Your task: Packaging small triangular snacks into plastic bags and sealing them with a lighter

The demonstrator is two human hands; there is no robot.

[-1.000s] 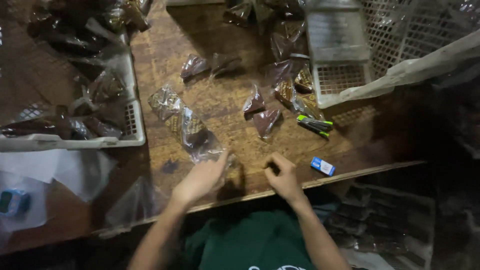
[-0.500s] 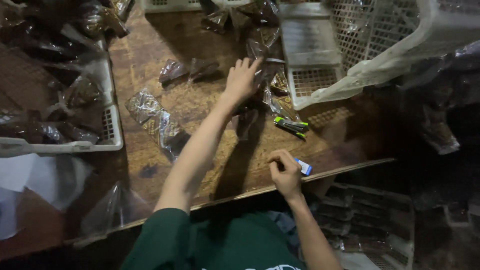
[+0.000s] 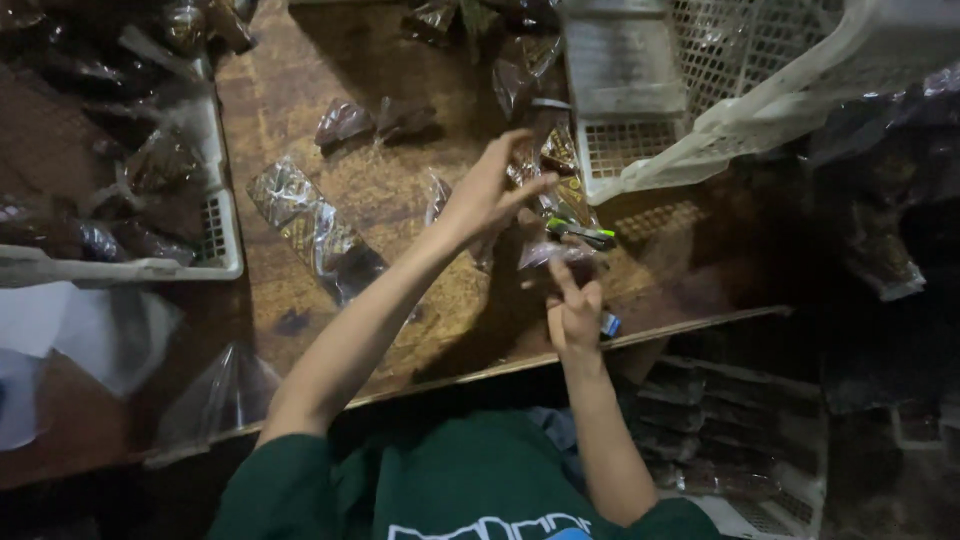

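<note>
The wooden table (image 3: pixel 400 190) fills most of what I look down on, and I place everything else by it. Along its left edge sits a white slotted plastic tray (image 3: pixel 215 235) heaped with dark filled packets. At its far right corner a larger white plastic basket (image 3: pixel 760 90) lies tipped, its mesh floor toward me. Off the table's near left edge lie a sheet of white paper (image 3: pixel 70 330) and an empty clear plastic bag (image 3: pixel 215 395).

On the middle of the table, left of my arms, lies a clear cellophane packet (image 3: pixel 310 225) of brown pieces, shiny and crinkled. Two smaller dark packets (image 3: pixel 370 122) sit further back near the centre.

My left hand (image 3: pixel 490 195) is raised above the table's middle, fingers loosely spread and curved, the thumb apart; it seems to hold a clear wrapper below the palm, but I cannot tell for sure. My right hand (image 3: pixel 572 310) is at the near edge of the table, index finger up, the others curled against a small dark packet (image 3: pixel 560 255) just above it. Beside that packet lies a green and black marker pen (image 3: pixel 585 233). A small blue object (image 3: pixel 610 324) peeks out by my right wrist at the table's edge.
</note>
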